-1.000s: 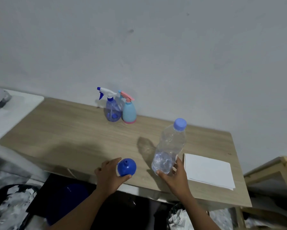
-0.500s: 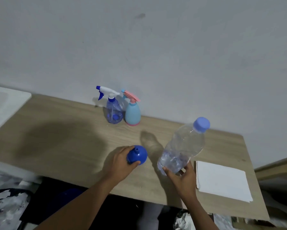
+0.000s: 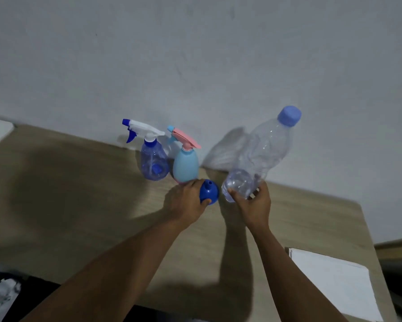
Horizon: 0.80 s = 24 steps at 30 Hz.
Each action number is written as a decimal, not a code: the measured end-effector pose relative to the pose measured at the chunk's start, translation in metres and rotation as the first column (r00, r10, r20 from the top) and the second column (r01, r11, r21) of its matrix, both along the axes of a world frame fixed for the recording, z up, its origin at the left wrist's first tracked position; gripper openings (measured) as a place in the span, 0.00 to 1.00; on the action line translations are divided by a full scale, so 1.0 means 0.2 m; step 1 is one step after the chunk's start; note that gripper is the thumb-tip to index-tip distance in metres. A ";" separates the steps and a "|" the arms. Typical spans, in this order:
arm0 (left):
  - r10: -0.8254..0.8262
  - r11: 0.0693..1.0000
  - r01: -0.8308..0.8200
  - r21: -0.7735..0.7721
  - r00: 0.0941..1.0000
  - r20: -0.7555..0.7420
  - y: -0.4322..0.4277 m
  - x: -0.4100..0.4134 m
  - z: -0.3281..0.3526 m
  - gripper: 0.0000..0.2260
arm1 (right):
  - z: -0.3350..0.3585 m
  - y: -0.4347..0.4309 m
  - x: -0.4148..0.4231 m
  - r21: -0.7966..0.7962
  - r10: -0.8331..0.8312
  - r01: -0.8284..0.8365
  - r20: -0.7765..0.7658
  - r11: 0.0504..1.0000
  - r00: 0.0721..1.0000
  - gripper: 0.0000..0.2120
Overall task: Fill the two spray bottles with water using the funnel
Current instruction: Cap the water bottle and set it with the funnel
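Hands advanced to spray bottles (image 3: 154,162) | left hand (image 3: 186,203) curls round funnel (image 3: 209,191) | right hand (image 3: 254,206) clamps water bottle (image 3: 264,154) base

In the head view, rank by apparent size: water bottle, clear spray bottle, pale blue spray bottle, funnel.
Largest: water bottle (held nearer the camera)
clear spray bottle and pale blue spray bottle, alike
funnel

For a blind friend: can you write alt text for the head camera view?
A person's left hand holds a blue funnel and the right hand grips a capped clear water bottle by its base, over a wooden table. Two spray bottles, one clear blue, one pale blue with pink trigger, stand by the wall.
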<state>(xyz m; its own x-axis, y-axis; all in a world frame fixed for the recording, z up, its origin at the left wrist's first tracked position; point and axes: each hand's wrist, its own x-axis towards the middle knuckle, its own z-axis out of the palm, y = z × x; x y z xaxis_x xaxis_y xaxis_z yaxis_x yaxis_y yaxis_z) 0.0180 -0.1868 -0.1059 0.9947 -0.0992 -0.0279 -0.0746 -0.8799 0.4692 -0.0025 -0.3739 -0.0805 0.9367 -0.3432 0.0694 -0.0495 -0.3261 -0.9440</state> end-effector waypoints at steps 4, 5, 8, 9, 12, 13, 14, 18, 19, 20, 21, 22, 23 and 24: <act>0.007 0.999 -0.008 0.048 0.999 0.037 -0.04 0.05 -0.05 0.24 | -0.03 0.00 0.06 -0.041 0.013 -0.011 0.046 0.999 0.999 0.25; 0.009 0.999 -0.011 0.051 0.999 0.045 -0.05 0.06 -0.06 0.24 | -0.04 -0.01 0.07 -0.049 0.005 -0.002 0.041 0.999 0.999 0.26; -0.002 0.999 -0.001 0.054 0.998 0.057 -0.08 0.09 -0.06 0.24 | -0.08 -0.03 0.09 -0.035 -0.017 0.017 -0.002 0.999 1.000 0.30; -0.002 0.998 -0.001 0.056 0.999 0.050 -0.09 0.10 -0.06 0.24 | -0.08 -0.03 0.09 -0.044 -0.022 0.021 -0.011 0.999 1.000 0.32; 0.012 0.999 -0.013 0.050 1.000 0.024 -0.12 0.14 -0.06 0.25 | -0.08 -0.04 0.09 -0.058 -0.016 0.016 -0.006 0.998 1.000 0.31; 0.018 0.999 -0.018 0.042 1.000 0.014 -0.13 0.14 -0.06 0.25 | -0.08 -0.04 0.09 -0.056 -0.011 0.011 -0.001 0.998 1.000 0.30; 0.020 0.999 -0.020 0.033 1.000 0.001 -0.14 0.15 -0.06 0.25 | -0.08 -0.04 0.08 -0.057 -0.009 0.009 0.001 0.998 1.000 0.29; 0.014 1.000 -0.014 0.021 1.000 -0.018 -0.14 0.17 -0.06 0.27 | -0.08 -0.04 0.07 -0.062 0.032 -0.032 0.005 0.998 0.999 0.28; 0.010 0.999 -0.010 0.030 1.000 -0.010 -0.14 0.17 -0.07 0.29 | -0.08 -0.05 0.07 -0.046 0.047 -0.047 0.004 0.998 0.999 0.30; 0.006 0.999 -0.005 0.035 1.000 -0.002 -0.12 0.17 -0.08 0.31 | -0.08 -0.05 0.06 -0.022 0.063 -0.063 -0.001 0.998 0.998 0.35; 0.006 1.000 -0.006 0.018 1.000 0.011 -0.11 0.15 -0.08 0.33 | -0.07 -0.05 0.03 -0.003 0.069 -0.069 -0.015 0.998 0.998 0.41; 0.017 1.000 -0.017 -0.021 1.000 0.026 -0.10 0.12 -0.09 0.34 | -0.06 -0.06 0.00 -0.001 0.054 -0.054 -0.041 0.999 0.998 0.45; 0.036 0.997 -0.033 -0.071 0.998 0.051 -0.09 0.07 -0.09 0.34 | -0.06 -0.07 -0.06 -0.005 0.022 -0.022 -0.071 1.000 0.997 0.47; 0.069 0.991 -0.059 -0.121 0.994 0.086 -0.10 0.01 -0.08 0.33 | -0.06 -0.10 -0.12 -0.013 -0.020 0.019 -0.085 1.000 0.996 0.46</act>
<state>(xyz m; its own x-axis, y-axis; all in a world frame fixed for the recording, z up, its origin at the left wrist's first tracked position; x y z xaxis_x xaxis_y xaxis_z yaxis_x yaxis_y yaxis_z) 0.0194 -0.2061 -0.1220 0.9970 -0.0324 0.0698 -0.0662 -0.8232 0.5638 -0.0266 -0.3937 -0.0917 0.9325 -0.3612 -0.0061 -0.1363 -0.3360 -0.9319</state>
